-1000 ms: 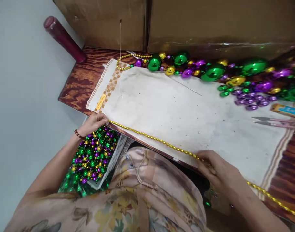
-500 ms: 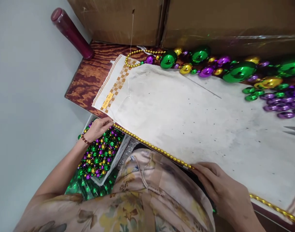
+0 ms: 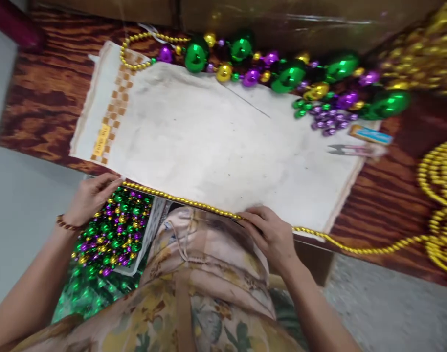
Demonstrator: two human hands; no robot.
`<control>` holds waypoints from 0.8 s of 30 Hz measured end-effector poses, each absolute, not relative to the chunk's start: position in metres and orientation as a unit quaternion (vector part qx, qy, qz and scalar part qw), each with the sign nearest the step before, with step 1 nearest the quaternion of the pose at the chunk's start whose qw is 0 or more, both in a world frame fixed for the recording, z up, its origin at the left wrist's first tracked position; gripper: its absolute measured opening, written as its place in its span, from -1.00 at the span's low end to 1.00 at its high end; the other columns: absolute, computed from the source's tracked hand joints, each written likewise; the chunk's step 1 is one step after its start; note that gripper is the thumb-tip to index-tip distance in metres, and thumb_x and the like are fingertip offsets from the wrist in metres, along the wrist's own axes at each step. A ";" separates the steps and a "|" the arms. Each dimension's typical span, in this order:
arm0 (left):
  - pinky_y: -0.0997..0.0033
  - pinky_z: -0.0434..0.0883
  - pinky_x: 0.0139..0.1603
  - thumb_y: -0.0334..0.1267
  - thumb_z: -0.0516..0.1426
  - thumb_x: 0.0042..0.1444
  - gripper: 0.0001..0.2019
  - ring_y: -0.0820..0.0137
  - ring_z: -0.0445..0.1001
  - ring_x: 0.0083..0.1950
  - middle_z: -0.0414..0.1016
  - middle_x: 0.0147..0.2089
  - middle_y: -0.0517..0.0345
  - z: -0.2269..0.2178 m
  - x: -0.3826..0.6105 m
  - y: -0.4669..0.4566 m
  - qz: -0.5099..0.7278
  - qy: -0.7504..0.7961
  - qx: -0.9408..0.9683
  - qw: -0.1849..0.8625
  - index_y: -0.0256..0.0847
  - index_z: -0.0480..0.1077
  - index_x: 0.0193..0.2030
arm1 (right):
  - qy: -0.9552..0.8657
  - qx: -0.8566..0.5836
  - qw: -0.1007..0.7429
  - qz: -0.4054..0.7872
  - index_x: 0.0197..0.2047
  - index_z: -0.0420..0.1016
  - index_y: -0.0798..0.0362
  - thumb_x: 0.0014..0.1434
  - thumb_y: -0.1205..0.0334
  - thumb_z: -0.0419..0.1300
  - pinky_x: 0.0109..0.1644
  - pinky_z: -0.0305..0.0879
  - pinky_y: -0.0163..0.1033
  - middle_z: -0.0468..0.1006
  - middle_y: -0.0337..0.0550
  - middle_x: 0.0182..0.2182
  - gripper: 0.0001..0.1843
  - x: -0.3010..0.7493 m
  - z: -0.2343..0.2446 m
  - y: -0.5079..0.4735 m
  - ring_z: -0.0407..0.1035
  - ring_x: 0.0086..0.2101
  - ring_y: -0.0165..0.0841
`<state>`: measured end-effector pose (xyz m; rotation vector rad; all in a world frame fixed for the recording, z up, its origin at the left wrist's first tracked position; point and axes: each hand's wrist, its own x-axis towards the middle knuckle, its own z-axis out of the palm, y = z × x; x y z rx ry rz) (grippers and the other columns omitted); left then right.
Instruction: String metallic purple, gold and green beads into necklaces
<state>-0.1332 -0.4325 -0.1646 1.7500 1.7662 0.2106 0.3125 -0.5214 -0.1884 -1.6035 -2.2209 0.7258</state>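
A strand of small gold beads (image 3: 179,199) lies stretched along the near edge of a white cloth (image 3: 209,146) on a wooden table (image 3: 40,102). My left hand (image 3: 89,195) pinches the strand's left end at the cloth's corner. My right hand (image 3: 269,234) is closed on the strand farther right, fingers pressed on the cloth edge. Past my right hand the strand runs on to a heap of gold bead strands (image 3: 441,186) at the far right.
Large green, purple and gold beads (image 3: 282,73) lie along the cloth's far edge below cardboard boxes (image 3: 267,19). Small snips (image 3: 350,149) and a blue-labelled item (image 3: 370,134) lie at the cloth's right end. A white tray of mixed beads (image 3: 113,230) sits below the table, left of my lap.
The view has swung right and down, bringing the gold bead heap into sight. My right hand has slid left along the strand, closer to my left hand, which stays at the corner.
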 end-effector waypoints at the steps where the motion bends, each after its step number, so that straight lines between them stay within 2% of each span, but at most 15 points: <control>1: 0.49 0.33 -0.29 -0.05 0.16 0.18 -0.72 0.44 0.44 -0.35 0.60 -0.30 0.13 -0.165 -0.134 -0.432 0.079 0.675 0.664 0.312 -0.23 0.51 -0.21 | -0.769 -0.568 0.148 0.253 -0.11 0.63 -0.01 0.39 0.16 0.07 -0.25 0.43 -0.25 0.61 -0.07 -0.24 -0.71 0.312 -0.188 -0.522 0.52 -0.22 -0.28; 6: 0.45 0.35 -0.25 -0.03 0.16 0.17 -0.72 0.41 0.47 -0.31 0.61 -0.25 0.11 -0.165 -0.132 -0.434 0.072 0.678 0.666 0.303 -0.21 0.52 -0.20 | -0.765 -0.590 0.118 0.229 -0.17 0.64 -0.02 0.40 0.14 0.06 -0.35 0.31 -0.29 0.61 -0.11 -0.27 -0.69 0.308 -0.185 -0.525 0.49 -0.27 -0.32; 13: 0.46 0.36 -0.19 -0.06 0.17 0.18 -0.77 0.40 0.47 -0.25 0.60 -0.23 0.18 -0.167 -0.138 -0.437 0.085 0.673 0.666 0.309 -0.17 0.50 -0.19 | -0.780 -0.575 0.115 0.219 -0.17 0.62 -0.02 0.39 0.20 0.08 -0.27 0.29 -0.23 0.63 -0.13 -0.25 -0.74 0.306 -0.184 -0.529 0.44 -0.28 -0.30; 20: 0.47 0.34 -0.26 -0.05 0.17 0.17 -0.73 0.41 0.43 -0.30 0.59 -0.27 0.14 -0.167 -0.137 -0.437 0.075 0.685 0.663 0.293 -0.21 0.51 -0.18 | -0.772 -0.580 0.124 0.230 -0.16 0.58 0.04 0.38 0.22 0.11 -0.24 0.25 -0.22 0.62 -0.12 -0.25 -0.79 0.304 -0.187 -0.530 0.42 -0.26 -0.29; 24: 0.50 0.33 -0.30 -0.04 0.16 0.15 -0.72 0.43 0.42 -0.34 0.56 -0.33 0.17 -0.169 -0.138 -0.437 0.086 0.682 0.672 0.276 -0.22 0.51 -0.22 | -0.776 -0.583 0.135 0.200 -0.15 0.59 0.01 0.37 0.25 0.12 -0.31 0.18 -0.25 0.61 -0.16 -0.27 -0.81 0.304 -0.184 -0.529 0.39 -0.28 -0.31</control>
